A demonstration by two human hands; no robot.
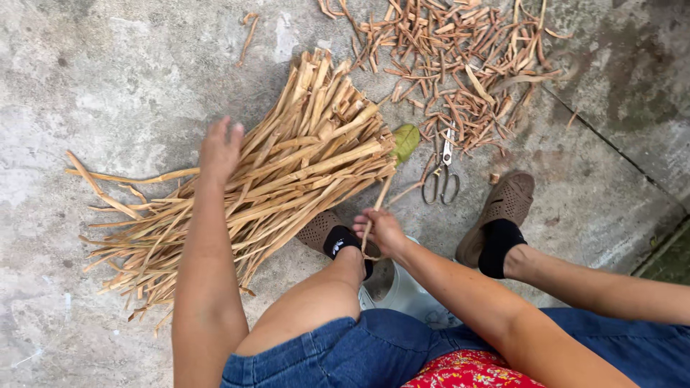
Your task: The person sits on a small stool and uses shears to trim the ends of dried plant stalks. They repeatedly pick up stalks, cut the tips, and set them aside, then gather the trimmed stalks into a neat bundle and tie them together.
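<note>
The left hand point(220, 149) was laid on the pile of pale dry stalks point(287, 176), fingers loosely spread and gripping nothing. A single thin stalk point(379, 203) was pinched in the closed fingers of the right hand point(381, 230), its far end reaching the pile's edge. Rough, fibrous strips were fanned over the concrete floor point(108, 79). Metal scissors point(441, 174) were left beside reddish curled cuttings point(460, 65).

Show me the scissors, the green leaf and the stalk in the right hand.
scissors point(440, 176): head view, at the pivot above the handle loops.
green leaf point(405, 141): head view, mid-blade.
stalk point(381, 197): head view, on the shaft above the right hand point(381, 230).
</note>
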